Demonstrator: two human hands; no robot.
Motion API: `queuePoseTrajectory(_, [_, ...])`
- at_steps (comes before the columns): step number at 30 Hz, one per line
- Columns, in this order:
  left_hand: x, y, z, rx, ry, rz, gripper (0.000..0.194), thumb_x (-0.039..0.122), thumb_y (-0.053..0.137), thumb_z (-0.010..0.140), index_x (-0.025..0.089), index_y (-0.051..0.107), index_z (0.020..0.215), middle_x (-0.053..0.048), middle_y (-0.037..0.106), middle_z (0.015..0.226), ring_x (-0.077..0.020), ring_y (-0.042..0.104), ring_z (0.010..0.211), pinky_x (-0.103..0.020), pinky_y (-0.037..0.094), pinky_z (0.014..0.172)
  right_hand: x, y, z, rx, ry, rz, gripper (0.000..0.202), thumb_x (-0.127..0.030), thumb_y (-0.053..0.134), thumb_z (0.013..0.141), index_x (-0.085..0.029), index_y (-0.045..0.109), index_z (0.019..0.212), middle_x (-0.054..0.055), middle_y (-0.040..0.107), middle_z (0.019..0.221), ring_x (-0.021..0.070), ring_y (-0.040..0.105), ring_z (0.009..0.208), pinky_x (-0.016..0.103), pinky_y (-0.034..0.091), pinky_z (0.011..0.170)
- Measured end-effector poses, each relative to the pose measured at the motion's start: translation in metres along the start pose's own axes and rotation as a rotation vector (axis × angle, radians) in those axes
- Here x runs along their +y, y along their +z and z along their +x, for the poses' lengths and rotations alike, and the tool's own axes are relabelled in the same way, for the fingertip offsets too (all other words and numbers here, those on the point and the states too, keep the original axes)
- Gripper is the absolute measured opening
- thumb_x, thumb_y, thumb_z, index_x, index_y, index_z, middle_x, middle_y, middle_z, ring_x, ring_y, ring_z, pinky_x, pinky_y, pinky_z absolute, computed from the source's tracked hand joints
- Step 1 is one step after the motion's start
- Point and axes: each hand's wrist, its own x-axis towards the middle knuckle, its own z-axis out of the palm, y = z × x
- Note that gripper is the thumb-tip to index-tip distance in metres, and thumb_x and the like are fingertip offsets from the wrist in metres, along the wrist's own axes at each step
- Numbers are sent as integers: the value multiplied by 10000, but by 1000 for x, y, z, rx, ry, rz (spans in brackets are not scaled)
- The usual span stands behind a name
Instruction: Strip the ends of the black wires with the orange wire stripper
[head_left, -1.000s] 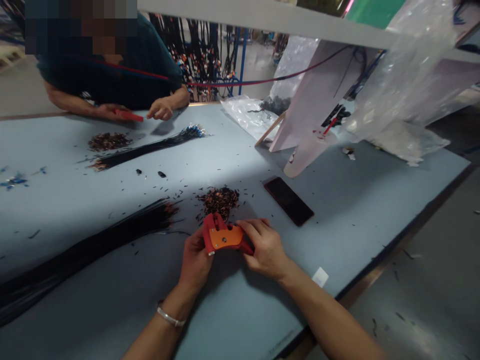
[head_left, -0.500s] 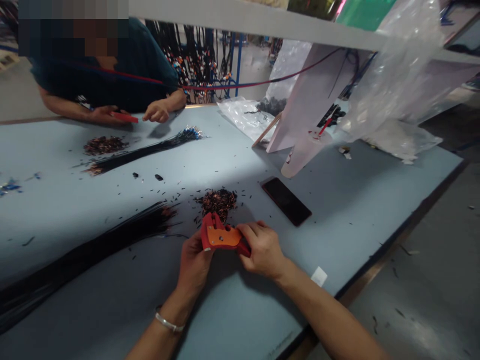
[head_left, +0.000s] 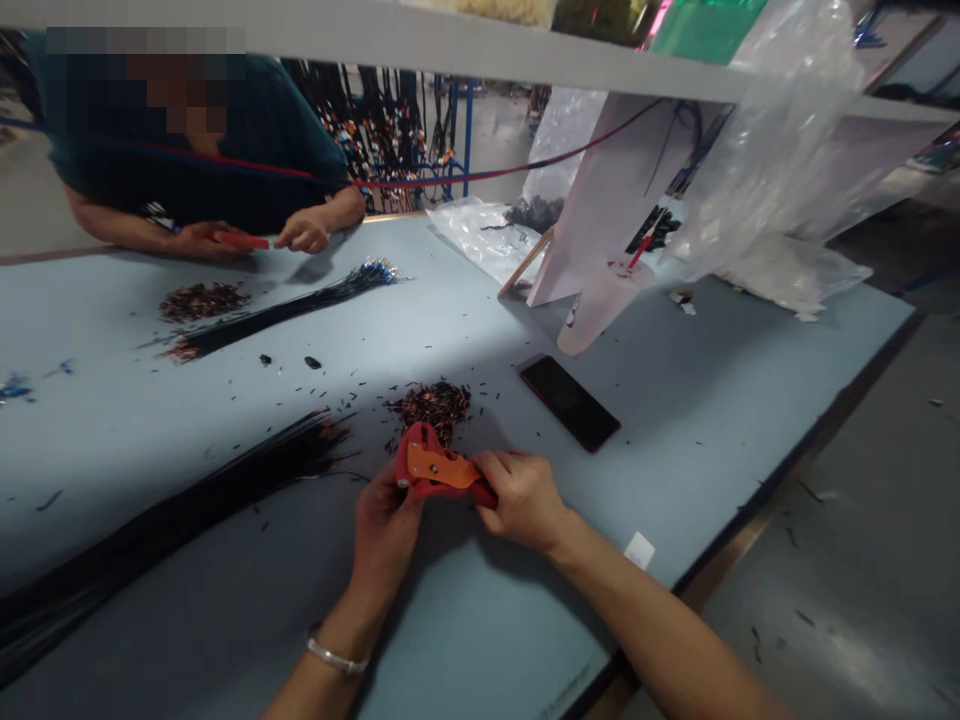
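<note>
My right hand [head_left: 521, 498] is closed around the handles of a red and orange wire stripper [head_left: 439, 470], whose head points left. Close against that head is my left hand [head_left: 386, 530], fingers pinched. A thin black wire [head_left: 349, 473] runs into the left fingers from the left; its tip is hidden by the hand and tool. Just beyond the stripper lies a pile of black and copper-coloured offcuts [head_left: 435, 405]. A thick bundle of black wires [head_left: 187, 510] stretches across the table left of my hands, its coppery ends towards me.
Across the table [head_left: 712, 400] a person [head_left: 195, 180] holds a red tool [head_left: 240, 241]. Near them lie another wire bundle [head_left: 285, 308] and offcut pile [head_left: 201, 302]. A phone [head_left: 570, 402], a cup with a straw [head_left: 604, 305] and plastic bags [head_left: 757, 200] are to the right. A shelf [head_left: 420, 65] spans above.
The stripper has turned slightly in my hands, and its orange part has shifted against the red head. Both hands stay almost in place. The whole view has shifted a little.
</note>
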Motion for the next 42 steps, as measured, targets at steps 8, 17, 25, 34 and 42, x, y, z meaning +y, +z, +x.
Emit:
queuePoseTrajectory(8, [14, -9, -1, 136, 95, 237, 193, 225, 645, 677, 188, 680, 862, -3, 708, 767, -160, 627, 689, -230, 488, 627, -5, -10, 0, 74, -81, 171, 399, -234, 535, 730, -141, 593, 1114, 144, 692, 980, 277, 653, 885, 429, 477, 796])
queuePoseTrajectory(17, [7, -7, 5, 255, 99, 482, 206, 361, 560, 829, 193, 679, 836, 10, 655, 683, -139, 571, 615, -231, 437, 605, 6, -38, -10, 7, 447, 709, 298, -300, 611, 798, -183, 591, 1072, 53, 698, 892, 204, 667, 795, 318, 526, 731])
queuePoseTrajectory(25, [5, -6, 5, 301, 138, 492, 202, 344, 549, 829, 187, 675, 819, 17, 626, 641, -127, 539, 571, -224, 417, 582, 8, -36, -12, 38, 392, 495, 425, -269, 656, 739, -197, 577, 1150, 87, 694, 1021, 257, 652, 898, 416, 508, 825])
queuePoseTrajectory(34, [6, -5, 5, 322, 110, 394, 227, 373, 564, 812, 173, 671, 800, 6, 628, 629, -137, 546, 568, -219, 427, 556, 28, -65, -16, -548, -18, 448, 582, -441, 806, 670, -222, 635, 1180, 93, 682, 1021, 271, 647, 892, 403, 476, 838])
queuePoseTrajectory(42, [4, -7, 8, 308, 97, 376, 235, 382, 572, 815, 174, 671, 771, 15, 583, 587, -134, 519, 544, -213, 402, 529, 33, -75, -28, -658, -39, 222, 524, -268, 854, 604, -268, 670, 1095, 62, 663, 919, 278, 636, 830, 476, 433, 870])
